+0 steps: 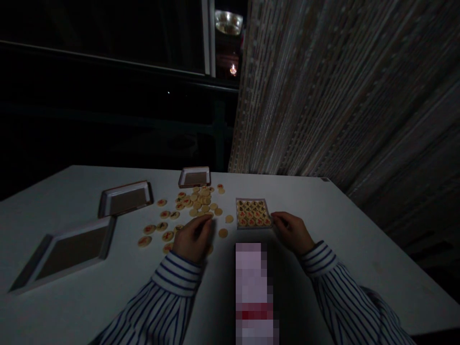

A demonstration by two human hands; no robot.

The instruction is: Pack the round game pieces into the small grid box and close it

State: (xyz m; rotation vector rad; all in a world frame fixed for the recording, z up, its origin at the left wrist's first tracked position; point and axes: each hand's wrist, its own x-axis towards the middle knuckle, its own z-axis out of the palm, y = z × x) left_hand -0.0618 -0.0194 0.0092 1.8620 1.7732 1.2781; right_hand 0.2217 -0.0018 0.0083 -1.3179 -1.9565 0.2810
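My left hand [193,237] rests on the white table [323,220] with its fingers curled over loose round game pieces [194,201], tan discs with red or black marks. What its fingertips hold is hidden. My right hand [292,232] lies with curled fingers against the right edge of a small square tray [252,213] filled with rows of the same discs. Both arms wear striped sleeves.
Three shallow rectangular trays stand on the table: a large one [68,251] at front left, one [125,197] behind it, and a small one [194,177] at the back. A ribbed wall [341,96] rises on the right. A blurred object [255,292] lies between my arms.
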